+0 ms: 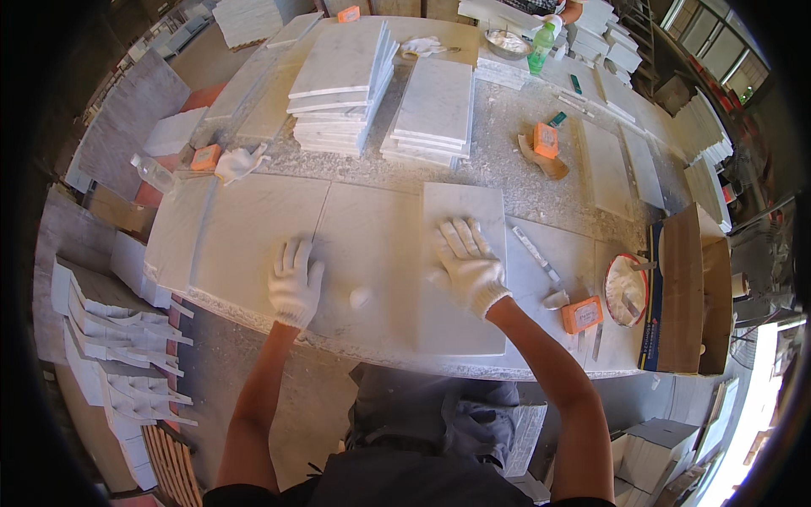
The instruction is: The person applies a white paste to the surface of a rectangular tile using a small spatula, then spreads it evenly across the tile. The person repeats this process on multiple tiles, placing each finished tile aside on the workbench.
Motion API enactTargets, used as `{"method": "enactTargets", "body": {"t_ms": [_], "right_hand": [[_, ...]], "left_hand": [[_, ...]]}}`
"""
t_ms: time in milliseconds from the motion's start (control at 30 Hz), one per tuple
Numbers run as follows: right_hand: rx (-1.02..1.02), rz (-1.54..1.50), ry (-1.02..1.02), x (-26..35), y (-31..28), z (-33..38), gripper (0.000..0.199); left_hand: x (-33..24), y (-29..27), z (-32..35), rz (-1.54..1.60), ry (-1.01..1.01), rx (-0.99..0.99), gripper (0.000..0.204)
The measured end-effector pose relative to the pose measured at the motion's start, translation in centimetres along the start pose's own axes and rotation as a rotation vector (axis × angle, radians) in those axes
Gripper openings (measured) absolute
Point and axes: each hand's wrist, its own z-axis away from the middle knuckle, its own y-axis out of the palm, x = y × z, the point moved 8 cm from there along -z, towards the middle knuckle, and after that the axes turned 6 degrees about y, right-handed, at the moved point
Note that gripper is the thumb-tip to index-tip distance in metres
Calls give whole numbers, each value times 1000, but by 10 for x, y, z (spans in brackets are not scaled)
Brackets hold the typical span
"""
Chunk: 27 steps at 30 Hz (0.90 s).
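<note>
Both my hands wear white work gloves. My right hand [467, 260] lies flat, fingers spread, on a long white marble tile [465, 325] in front of me. My left hand [294, 283] rests open, fingers stretched forward, on the pale slab tabletop [253, 224], left of the tile. A small round white lump [361, 297] sits on the tabletop between my hands. Right of the tile lies a white-smeared flat tool [536, 253], with a small whitish piece [555, 300] and an orange box [582, 315] near its lower end. Neither hand grips anything.
Stacks of marble tiles [334, 63] [435, 101] stand on the dusty table behind. A red-rimmed bowl of white paste [626, 283] and an open cardboard box [688, 291] are at right. A clear bottle [152, 171] and a crumpled glove [241, 163] lie far left. Another person's gloved hand [551, 20] shows at the back.
</note>
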Motion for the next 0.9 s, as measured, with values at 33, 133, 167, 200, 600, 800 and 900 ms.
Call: {"method": "enactTargets", "body": {"t_ms": [33, 133, 167, 200, 600, 800, 900], "right_hand": [[-49, -25, -31, 8, -7, -1, 79], [7, -42, -19, 16, -16, -28, 77], [9, -31, -7, 18, -19, -42, 74], [44, -17, 22, 16, -20, -54, 71], [16, 86, 456, -118, -26, -64, 72], [83, 8, 160, -10, -24, -70, 73], [44, -54, -169, 49, -25, -69, 67]], "left_hand": [[3, 14, -11, -26, -1, 22, 45], [-2, 35, -36, -25, 26, -42, 44], [-2, 39, -41, -36, 17, -36, 44], [-2, 43, -44, -30, 18, -28, 44], [-3, 37, -48, 5, -20, -20, 35], [-9, 33, -52, -41, 8, -17, 35], [-3, 34, -50, -9, -22, 12, 34]]}}
